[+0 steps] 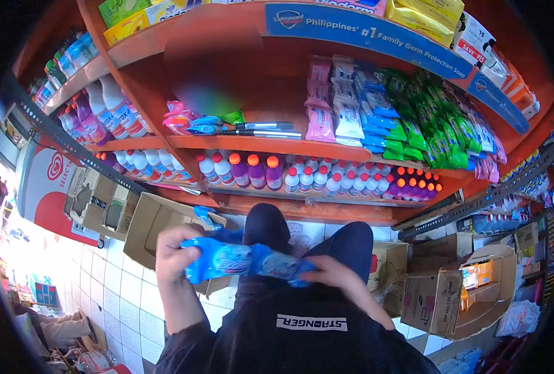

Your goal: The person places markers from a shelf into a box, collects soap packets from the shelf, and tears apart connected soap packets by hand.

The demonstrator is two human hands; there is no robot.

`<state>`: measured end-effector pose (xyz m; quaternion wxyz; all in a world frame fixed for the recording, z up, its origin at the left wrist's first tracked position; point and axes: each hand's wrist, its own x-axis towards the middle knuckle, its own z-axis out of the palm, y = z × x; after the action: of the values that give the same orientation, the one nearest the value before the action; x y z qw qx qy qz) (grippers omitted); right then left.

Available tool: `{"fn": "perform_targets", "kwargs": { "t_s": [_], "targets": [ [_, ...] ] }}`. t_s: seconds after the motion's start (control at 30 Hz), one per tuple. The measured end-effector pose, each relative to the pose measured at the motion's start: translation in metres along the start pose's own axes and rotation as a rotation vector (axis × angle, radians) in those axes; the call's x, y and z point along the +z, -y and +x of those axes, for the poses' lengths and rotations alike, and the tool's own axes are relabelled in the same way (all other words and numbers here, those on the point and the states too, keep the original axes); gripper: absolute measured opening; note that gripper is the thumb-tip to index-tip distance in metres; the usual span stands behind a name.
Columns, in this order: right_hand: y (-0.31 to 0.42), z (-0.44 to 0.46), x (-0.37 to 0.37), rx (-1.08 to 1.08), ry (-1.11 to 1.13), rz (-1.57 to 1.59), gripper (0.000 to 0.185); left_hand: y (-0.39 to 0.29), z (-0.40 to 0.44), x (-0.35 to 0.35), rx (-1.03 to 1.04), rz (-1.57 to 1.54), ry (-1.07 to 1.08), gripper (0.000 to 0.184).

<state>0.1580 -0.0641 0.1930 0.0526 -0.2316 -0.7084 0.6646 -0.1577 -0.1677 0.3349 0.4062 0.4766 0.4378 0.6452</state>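
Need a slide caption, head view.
Left hand and right hand hold blue packets in front of stocked shelves.

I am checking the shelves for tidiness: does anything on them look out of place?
Yes. At the left of the middle shelf, pink and blue packets lie jumbled beside slim silver-black items; this looks odd against the colour-grouped packets on the right.

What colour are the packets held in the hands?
The packets are mostly blue, best in the head view.

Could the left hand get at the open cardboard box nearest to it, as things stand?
Probably yes: nothing visible blocks the left hand from the open cardboard box, though it grips the blue packets.
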Motion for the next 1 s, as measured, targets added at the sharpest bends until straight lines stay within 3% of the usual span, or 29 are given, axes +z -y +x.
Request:
{"fn": "perform_targets", "kwargs": {
  "t_s": [0.07,0.1,0.13,0.17,0.23,0.3,0.33,0.37,0.4,0.43,0.57,0.67,0.73,0.8,0.87,1.0],
  "targets": [
    [0.039,-0.041,-0.025,0.185,-0.232,-0.092,0.027,0.002,-0.009,-0.002,-0.238,0.385,0.078,0.02],
    [0.025,-0.06,-0.037,0.077,-0.376,-0.091,0.025,0.012,-0.01,0.005,-0.226,0.652,0.196,0.019],
    [0.007,-0.083,-0.045,-0.029,-0.52,-0.087,0.024,0.022,-0.011,0.018,-0.352,0.764,0.258,0.023],
    [-0.009,-0.11,-0.057,0.09,-0.532,-0.029,0.024,0.036,-0.014,0.032,-0.441,0.989,0.391,0.031],
    [-0.026,-0.146,-0.067,0.331,-0.533,0.011,0.027,0.091,-0.032,0.049,-0.411,1.079,0.583,0.04],
    [-0.04,-0.162,-0.058,0.542,-0.487,-0.046,0.036,0.146,-0.049,0.059,-0.603,1.085,0.721,0.044],
    [-0.111,-0.172,-0.051,0.512,-0.439,-0.235,0.03,0.149,-0.048,0.06,-0.525,1.135,0.678,0.043],
    [-0.109,-0.16,-0.021,0.63,-0.478,-0.317,0.033,0.152,-0.047,0.061,-0.452,1.181,0.613,0.042],
    [-0.147,-0.166,-0.014,0.489,-0.63,0.003,0.036,0.152,-0.048,0.062,-0.388,1.226,0.557,0.041],
    [-0.145,-0.168,-0.012,0.511,-0.68,0.009,0.035,0.137,-0.039,0.061,-0.408,1.282,0.602,0.041],
    [-0.082,-0.15,-0.016,0.636,-0.74,-0.028,0.037,0.126,0.006,0.029,0.136,1.125,0.447,0.034],
    [-0.094,-0.127,-0.032,0.248,-0.915,-0.367,0.041,0.083,0.086,0.028,0.371,0.993,0.321,0.026],
    [-0.105,-0.106,-0.042,0.279,-0.939,-0.468,0.042,0.057,0.137,0.035,0.5,1.033,0.246,0.023],
    [-0.111,-0.087,-0.045,0.313,-0.961,-0.567,0.043,0.041,0.188,0.043,0.445,1.081,0.284,0.021],
    [-0.101,-0.074,-0.037,0.295,-1.031,-0.602,0.041,0.036,0.23,0.048,0.364,1.111,0.418,0.031],
    [-0.122,-0.078,-0.035,0.194,-1.152,-0.548,0.038,0.046,0.276,0.056,0.004,1.383,0.648,0.06]
  ]
}}
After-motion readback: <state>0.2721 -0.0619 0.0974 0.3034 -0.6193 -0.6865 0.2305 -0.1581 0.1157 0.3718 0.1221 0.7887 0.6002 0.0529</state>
